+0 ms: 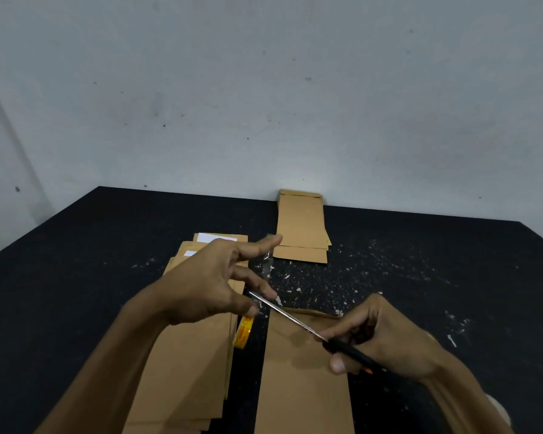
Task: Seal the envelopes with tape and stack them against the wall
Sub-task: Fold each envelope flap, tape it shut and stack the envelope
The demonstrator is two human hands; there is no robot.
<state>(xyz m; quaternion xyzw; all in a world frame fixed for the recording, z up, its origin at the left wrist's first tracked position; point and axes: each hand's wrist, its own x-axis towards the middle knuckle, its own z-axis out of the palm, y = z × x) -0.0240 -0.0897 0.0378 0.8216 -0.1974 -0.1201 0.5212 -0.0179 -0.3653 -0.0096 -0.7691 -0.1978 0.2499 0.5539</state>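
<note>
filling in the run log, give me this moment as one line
step: cutting tape | left hand: holds tape strip and tape roll | right hand: grips scissors | envelope: flat below | stack: at wall

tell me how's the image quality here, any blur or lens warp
Head view: dim, flat light, soft shadows under both hands; the table edges bow from wide-angle distortion; the clear tape strip at the left hand is smeared; the scissors in the right hand look fairly sharp.

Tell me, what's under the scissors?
Under the scissors lies a brown envelope on the black table. The right hand holding the scissors covers part of it, and its underside is hidden.
</note>
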